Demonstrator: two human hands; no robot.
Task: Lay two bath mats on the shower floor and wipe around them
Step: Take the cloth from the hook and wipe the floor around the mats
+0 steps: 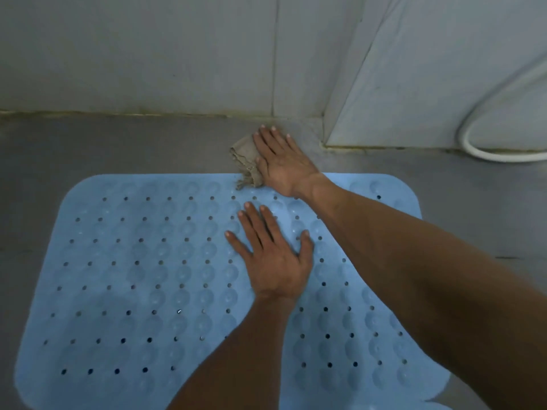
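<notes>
A light blue bath mat point(142, 276) with holes and round bumps lies flat on the grey shower floor point(88, 149). My left hand point(273, 255) rests flat on the mat's middle, fingers spread. My right hand point(281, 161) presses a crumpled tan cloth point(244, 156) onto the floor just past the mat's far edge, near the wall corner, fingers straight. Part of the cloth overlaps the mat's edge. At the bottom right a scalloped blue edge point(438, 405) shows; I cannot tell whether it belongs to a second mat.
Grey tiled walls point(148, 54) rise at the back, meeting in a corner point(324, 125) to the right of my right hand. A white hose point(485, 155) loops on the floor against the right wall. Bare floor runs left of and behind the mat.
</notes>
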